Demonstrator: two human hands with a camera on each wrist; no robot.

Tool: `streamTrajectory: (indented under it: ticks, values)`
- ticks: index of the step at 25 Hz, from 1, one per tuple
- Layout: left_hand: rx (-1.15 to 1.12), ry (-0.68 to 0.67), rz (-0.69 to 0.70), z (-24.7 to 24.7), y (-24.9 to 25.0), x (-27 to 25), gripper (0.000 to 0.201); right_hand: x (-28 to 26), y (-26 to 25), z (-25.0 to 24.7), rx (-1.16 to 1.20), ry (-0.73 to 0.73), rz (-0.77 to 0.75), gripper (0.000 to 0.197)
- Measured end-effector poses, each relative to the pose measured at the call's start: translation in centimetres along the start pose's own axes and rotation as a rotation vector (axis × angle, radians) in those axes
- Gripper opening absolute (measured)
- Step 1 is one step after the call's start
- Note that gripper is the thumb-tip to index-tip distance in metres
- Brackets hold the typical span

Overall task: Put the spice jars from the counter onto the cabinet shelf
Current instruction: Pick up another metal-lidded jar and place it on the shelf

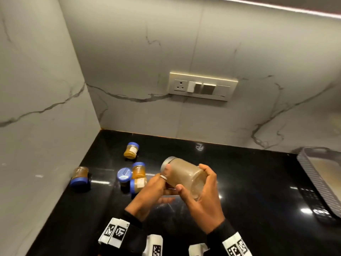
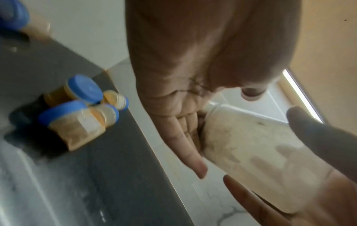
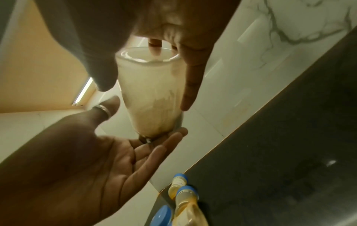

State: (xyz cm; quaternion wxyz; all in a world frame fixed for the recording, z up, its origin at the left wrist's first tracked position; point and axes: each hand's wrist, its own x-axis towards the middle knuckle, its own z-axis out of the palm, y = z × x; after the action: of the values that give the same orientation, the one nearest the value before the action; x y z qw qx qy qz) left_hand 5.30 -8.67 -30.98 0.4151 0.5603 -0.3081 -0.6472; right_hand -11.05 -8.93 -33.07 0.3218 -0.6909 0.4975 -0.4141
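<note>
A large glass jar (image 1: 184, 174) with a silver lid and beige powder hangs tilted above the black counter (image 1: 249, 209). My right hand (image 1: 191, 177) grips its base end, thumb on one side and fingers on the other, as the right wrist view (image 3: 150, 91) shows. My left hand (image 1: 168, 183) lies palm up under the lid end with straight fingers (image 3: 154, 149) touching it; its ringed thumb stands beside the glass. Several small blue-lidded spice jars remain on the counter: a cluster (image 1: 133, 179), one lying behind it (image 1: 131, 150), and one by the left wall (image 1: 80, 177). No cabinet shelf is in view.
Marble walls close the counter's left and back sides. A socket and switch panel (image 1: 203, 85) sits on the back wall. A grey ribbed tray (image 1: 313, 183) stands at the counter's right end. A light strip runs along the underside of something overhead.
</note>
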Motion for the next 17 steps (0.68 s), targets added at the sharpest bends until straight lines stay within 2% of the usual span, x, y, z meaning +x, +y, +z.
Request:
streamTrajectory:
  ticks: [2, 5, 8, 12, 14, 17]
  values:
    - [-0.088, 0.036, 0.045, 1.3, -0.2, 0.3, 0.034, -1.3, 0.6, -1.4, -0.054, -0.010, -0.035, 0.074]
    - [-0.032, 0.023, 0.173, 2.4, -0.1, 0.9, 0.031, -3.0, 1.3, -2.7, -0.074, -0.038, -0.022, 0.068]
    - [0.110, -0.045, 0.333, 2.8, 0.2, 1.5, 0.050, -3.4, 1.2, -3.9, -0.058, -0.048, 0.027, 0.068]
    - [0.365, -0.040, 0.553, 4.0, 1.7, 1.5, 0.073, -1.9, -0.2, -6.3, -0.116, -0.075, 0.091, 0.088]
    - [0.389, -0.049, 0.649, 4.9, 3.3, 1.1, 0.082, -0.4, -1.6, -7.8, -0.144, -0.068, 0.095, 0.096]
    - [0.398, -0.064, 0.753, 6.5, 5.8, 0.1, 0.091, 1.8, -3.6, -9.8, -0.153, -0.014, 0.012, 0.104]
